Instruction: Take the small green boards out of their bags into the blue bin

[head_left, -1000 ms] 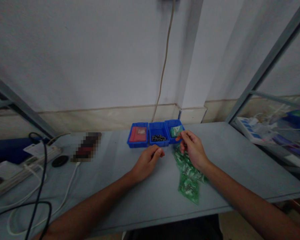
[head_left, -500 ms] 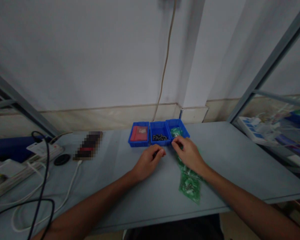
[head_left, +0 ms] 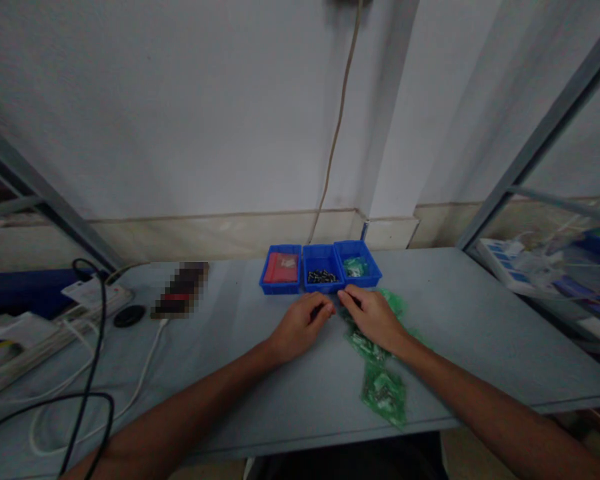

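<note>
Right hand (head_left: 371,316) had shifted toward the left hand (head_left: 301,325), beside green plastic bags (head_left: 384,393) — both hands' fingers curled, any pinch indiscernible.

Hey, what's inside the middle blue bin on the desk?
The middle blue bin holds a heap of small black and silvery parts toward its near side. The heap covers the floor beneath it, so any pieces buried there can't be seen.

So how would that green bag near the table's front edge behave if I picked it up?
The green bag would probably sag, since its film looks wrinkled. The small pieces visible inside would likely shift. It might drag the green plastic by the right hand; they appear to touch.
</note>
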A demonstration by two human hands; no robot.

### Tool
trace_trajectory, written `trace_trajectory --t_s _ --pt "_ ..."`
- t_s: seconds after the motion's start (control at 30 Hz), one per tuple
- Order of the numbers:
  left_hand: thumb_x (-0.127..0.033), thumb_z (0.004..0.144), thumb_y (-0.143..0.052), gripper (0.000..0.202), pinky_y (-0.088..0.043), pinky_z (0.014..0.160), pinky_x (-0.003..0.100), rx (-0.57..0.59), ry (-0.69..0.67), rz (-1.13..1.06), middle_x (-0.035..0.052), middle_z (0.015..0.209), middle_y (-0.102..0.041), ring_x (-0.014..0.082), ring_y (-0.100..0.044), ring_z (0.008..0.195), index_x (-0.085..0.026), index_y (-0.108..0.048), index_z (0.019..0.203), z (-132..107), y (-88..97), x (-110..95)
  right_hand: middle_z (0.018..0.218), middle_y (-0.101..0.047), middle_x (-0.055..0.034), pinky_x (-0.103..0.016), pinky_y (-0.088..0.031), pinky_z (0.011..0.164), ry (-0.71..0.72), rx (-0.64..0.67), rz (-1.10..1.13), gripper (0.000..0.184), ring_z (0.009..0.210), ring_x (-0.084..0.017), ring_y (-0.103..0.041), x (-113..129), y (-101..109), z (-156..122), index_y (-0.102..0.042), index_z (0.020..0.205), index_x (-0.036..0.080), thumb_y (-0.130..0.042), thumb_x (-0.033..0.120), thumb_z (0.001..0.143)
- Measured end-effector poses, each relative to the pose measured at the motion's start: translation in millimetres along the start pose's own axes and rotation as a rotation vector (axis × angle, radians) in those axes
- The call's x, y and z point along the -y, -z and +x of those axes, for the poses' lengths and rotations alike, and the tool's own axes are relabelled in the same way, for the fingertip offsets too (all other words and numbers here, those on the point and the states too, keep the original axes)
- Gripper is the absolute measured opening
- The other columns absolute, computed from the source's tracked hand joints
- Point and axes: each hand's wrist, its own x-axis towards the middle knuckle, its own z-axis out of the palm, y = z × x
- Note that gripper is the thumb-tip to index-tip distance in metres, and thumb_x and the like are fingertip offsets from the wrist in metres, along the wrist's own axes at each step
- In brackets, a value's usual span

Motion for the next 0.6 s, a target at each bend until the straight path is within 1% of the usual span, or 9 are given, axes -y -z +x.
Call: trace_trajectory --t_s 0.07,0.13,0.2,0.3,0.37,0.43,0.5,0.6 --pt "-0.033 0.108 -0.051 0.027 -0.048 0.085 0.032 0.008 -0.011 0.026 0.0037 0.092 -0.070 0.0195 -0.063 0.087 -0.018 -0.069 0.095 0 -0.2 0 0.055 -0.058 0.0032 -0.027 -0.034 0.057 -0.034 -0.009 0.009 0.042 0.053 -0.017 -0.054 0 1 0 -0.065 0.071 0.023 -0.056 0.044 0.106" --pt "-0.033 0.109 -0.051 0.026 -0.048 0.086 0.033 0.027 -0.039 0.069 0.0040 0.091 -0.070 0.0199 -0.062 0.087 -0.019 -0.070 0.097 -1 0.0 -2 0.052 -0.055 0.0039 -0.027 -0.036 0.055 -0.091 -0.021 0.070 0.046 0.049 -0.016 -0.053 -1 2 1 -0.067 0.074 0.023 -0.051 0.051 0.107" --pt "-0.033 0.108 -0.052 0.025 -0.049 0.089 0.034 0.066 -0.102 0.111 0.0053 0.094 -0.070 0.0212 -0.063 0.092 -0.019 -0.071 0.100 -2 0.7 -5 0.049 -0.052 0.0044 -0.027 -0.036 0.052 -0.153 -0.060 0.164 0.051 0.046 -0.016 -0.051 -1 3 2 -0.069 0.077 0.022 -0.049 0.059 0.107" --pt "-0.034 0.109 -0.052 0.025 -0.049 0.097 0.037 0.167 -0.230 0.149 0.0086 0.105 -0.071 0.0234 -0.063 0.103 -0.020 -0.073 0.110 -5 2.3 -11 0.045 -0.048 0.0049 -0.028 -0.034 0.046 -0.223 -0.162 0.306 0.060 0.041 -0.015 -0.045 -1 2 6 -0.069 0.075 0.021 -0.048 0.070 0.102" --pt "-0.034 0.109 -0.051 0.027 -0.050 0.100 0.038 0.246 -0.296 0.174 0.0099 0.112 -0.071 0.0241 -0.063 0.108 -0.023 -0.074 0.119 -8 3.0 -15 0.045 -0.048 0.0042 -0.028 -0.034 0.046 -0.242 -0.235 0.366 0.062 0.041 -0.015 -0.044 -1 1 8 -0.069 0.073 0.021 -0.050 0.074 0.100" --pt "-0.035 0.109 -0.052 0.029 -0.049 0.104 0.039 0.296 -0.342 0.211 0.0103 0.119 -0.070 0.0248 -0.063 0.113 -0.026 -0.072 0.128 -10 3.1 -18 0.047 -0.051 0.0029 -0.028 -0.037 0.047 -0.242 -0.295 0.397 0.063 0.043 -0.015 -0.045 -1 1 10 -0.069 0.072 0.021 -0.050 0.074 0.099" --pt "-0.037 0.109 -0.052 0.032 -0.048 0.107 0.040 0.320 -0.370 0.252 0.0102 0.127 -0.069 0.0254 -0.062 0.119 -0.029 -0.069 0.136 -11 2.7 -19 0.049 -0.053 0.0019 -0.028 -0.037 0.048 -0.240 -0.334 0.424 0.064 0.044 -0.015 -0.046 -2 1 12 -0.069 0.071 0.021 -0.049 0.075 0.099" --pt "-0.037 0.110 -0.051 0.037 -0.046 0.110 0.042 0.338 -0.405 0.307 0.0094 0.138 -0.067 0.0259 -0.060 0.125 -0.033 -0.062 0.145 -12 1.7 -19 0.049 -0.052 0.0019 -0.027 -0.033 0.043 -0.262 -0.337 0.488 0.067 0.043 -0.014 -0.044 -2 2 12 -0.069 0.072 0.021 -0.048 0.079 0.097"
